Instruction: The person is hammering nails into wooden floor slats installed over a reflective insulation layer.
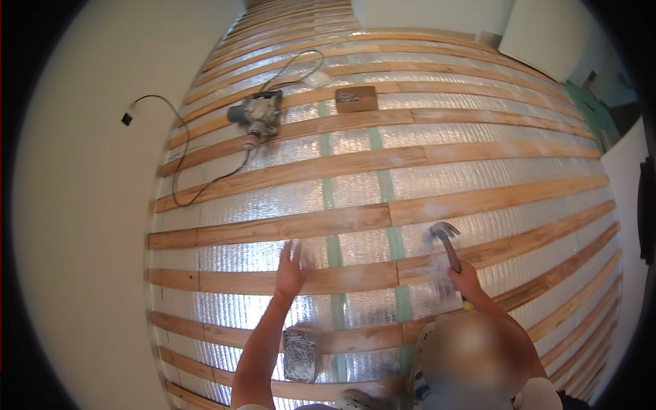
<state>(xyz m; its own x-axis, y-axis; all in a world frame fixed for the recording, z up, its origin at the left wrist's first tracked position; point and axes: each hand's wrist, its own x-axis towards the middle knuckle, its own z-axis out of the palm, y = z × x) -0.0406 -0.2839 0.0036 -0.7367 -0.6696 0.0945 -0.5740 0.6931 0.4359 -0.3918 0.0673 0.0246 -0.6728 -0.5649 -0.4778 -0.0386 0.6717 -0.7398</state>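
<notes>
My left hand [292, 275] reaches over a wooden batten [232, 280], fingers stretched out and slightly smeared, with nothing in it. Whether it touches the wood, I cannot tell. In my right hand [465, 279] is a claw hammer [449, 250], gripped by its brown handle, with the head pointing up and away over the silvery foil [355, 247]. Close to my left forearm sits an open container of nails [301, 355].
Parallel battens cross the foil-covered floor, with green tape strips [395, 249] between. At the far left lies a corded rotary hammer drill [260, 115], its cable [179, 184] looping near the wall [89, 225]. Right of it stands a cardboard box [359, 104] holding nails.
</notes>
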